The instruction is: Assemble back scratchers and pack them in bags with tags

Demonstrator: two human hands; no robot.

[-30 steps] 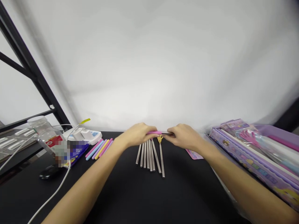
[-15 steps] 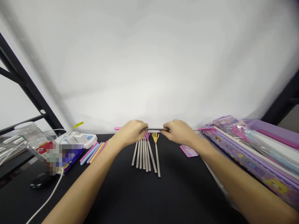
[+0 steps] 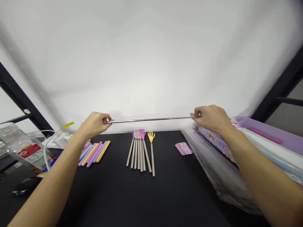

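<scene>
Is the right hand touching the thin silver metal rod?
Touching: the head view shows the right hand pinching the thin silver metal rod between thumb and curled fingers.

Rod (image 3: 151,119) ends hidden, jar (image 3: 29,153) cut off

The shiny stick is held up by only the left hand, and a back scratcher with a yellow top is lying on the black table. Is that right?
Not quite: both hands hold the shiny stick. The head view shows it stretched between the left hand and the right hand. The back scratcher with a yellow top does lie on the black table.
</scene>
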